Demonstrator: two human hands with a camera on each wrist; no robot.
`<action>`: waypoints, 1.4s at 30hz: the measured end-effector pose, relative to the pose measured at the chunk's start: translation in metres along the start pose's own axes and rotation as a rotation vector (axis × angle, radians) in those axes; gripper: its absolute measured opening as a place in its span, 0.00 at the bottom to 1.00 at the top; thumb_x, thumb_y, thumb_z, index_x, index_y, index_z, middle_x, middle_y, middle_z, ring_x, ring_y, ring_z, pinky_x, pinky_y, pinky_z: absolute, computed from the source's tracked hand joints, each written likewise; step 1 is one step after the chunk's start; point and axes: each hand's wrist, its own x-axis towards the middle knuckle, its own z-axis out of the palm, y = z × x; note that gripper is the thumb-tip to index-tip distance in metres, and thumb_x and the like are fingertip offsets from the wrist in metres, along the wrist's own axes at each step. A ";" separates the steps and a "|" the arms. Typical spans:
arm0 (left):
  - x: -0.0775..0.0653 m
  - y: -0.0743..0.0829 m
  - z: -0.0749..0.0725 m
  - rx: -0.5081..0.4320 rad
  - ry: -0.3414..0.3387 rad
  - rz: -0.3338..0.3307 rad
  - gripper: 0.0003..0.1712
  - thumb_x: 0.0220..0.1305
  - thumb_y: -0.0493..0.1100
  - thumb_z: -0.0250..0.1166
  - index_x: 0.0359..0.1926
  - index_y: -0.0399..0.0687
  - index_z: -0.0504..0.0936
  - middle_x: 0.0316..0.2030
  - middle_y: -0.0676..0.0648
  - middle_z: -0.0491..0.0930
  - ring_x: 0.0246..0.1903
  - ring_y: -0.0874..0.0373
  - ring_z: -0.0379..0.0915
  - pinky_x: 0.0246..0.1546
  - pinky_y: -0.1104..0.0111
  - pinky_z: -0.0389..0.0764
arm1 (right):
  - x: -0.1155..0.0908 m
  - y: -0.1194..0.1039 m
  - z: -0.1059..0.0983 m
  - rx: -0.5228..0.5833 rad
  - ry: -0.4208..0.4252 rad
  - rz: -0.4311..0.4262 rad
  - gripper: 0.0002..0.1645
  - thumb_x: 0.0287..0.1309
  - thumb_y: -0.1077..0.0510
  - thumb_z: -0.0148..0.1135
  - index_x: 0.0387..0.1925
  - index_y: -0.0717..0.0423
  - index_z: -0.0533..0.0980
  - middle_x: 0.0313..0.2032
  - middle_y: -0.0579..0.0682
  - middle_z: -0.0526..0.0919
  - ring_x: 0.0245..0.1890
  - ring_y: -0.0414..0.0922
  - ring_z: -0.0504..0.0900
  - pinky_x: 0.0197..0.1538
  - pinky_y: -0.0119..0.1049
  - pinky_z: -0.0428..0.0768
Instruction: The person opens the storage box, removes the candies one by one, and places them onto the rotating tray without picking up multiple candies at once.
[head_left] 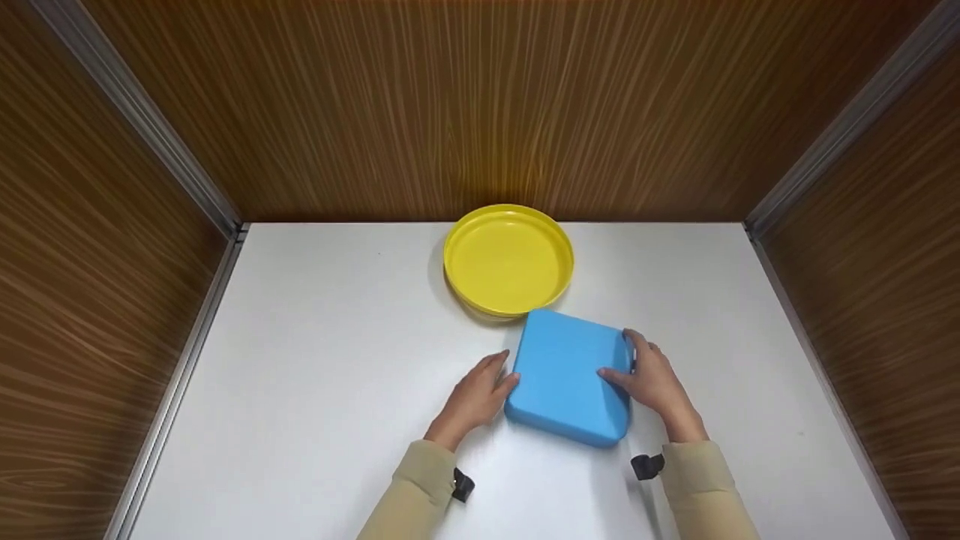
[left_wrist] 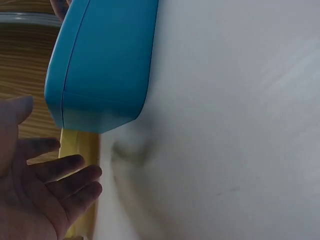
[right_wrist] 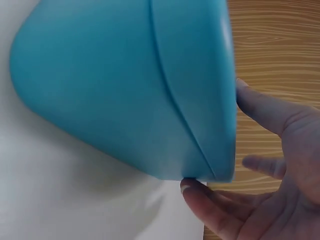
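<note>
A light blue, rounded box (head_left: pixel 570 375) with a seam round its side lies at a slant in front of the yellow round dish (head_left: pixel 508 259). My right hand (head_left: pixel 654 379) holds the box by its right edge. The thumb is on the top face, and a fingertip touches the side near the corner in the right wrist view. At the box's left side is my left hand (head_left: pixel 476 394), its fingers extended. In the left wrist view those fingers (left_wrist: pixel 75 185) stand apart from the box (left_wrist: pixel 107 65). Whether the box's underside touches the table cannot be told.
The white table (head_left: pixel 322 360) is bounded by wood-grain panels at the back (head_left: pixel 495 105), left and right, with metal strips at the corners. The yellow dish stands near the back panel. Black wrist cameras (head_left: pixel 646 466) sit by both sleeves.
</note>
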 end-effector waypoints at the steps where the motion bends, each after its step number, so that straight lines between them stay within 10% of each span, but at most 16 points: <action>1: 0.001 0.001 0.001 -0.022 -0.013 -0.012 0.35 0.75 0.58 0.48 0.74 0.45 0.60 0.70 0.41 0.63 0.69 0.45 0.58 0.67 0.53 0.60 | 0.000 -0.001 0.001 0.015 -0.008 0.012 0.56 0.58 0.46 0.69 0.74 0.66 0.49 0.66 0.75 0.60 0.63 0.71 0.65 0.59 0.63 0.69; 42: -0.026 -0.038 -0.031 -0.254 0.204 -0.070 0.34 0.72 0.44 0.57 0.70 0.27 0.59 0.66 0.30 0.65 0.66 0.40 0.61 0.65 0.52 0.64 | 0.020 -0.074 0.052 0.011 -0.106 -0.078 0.53 0.56 0.50 0.72 0.71 0.71 0.55 0.62 0.68 0.71 0.57 0.62 0.76 0.54 0.52 0.78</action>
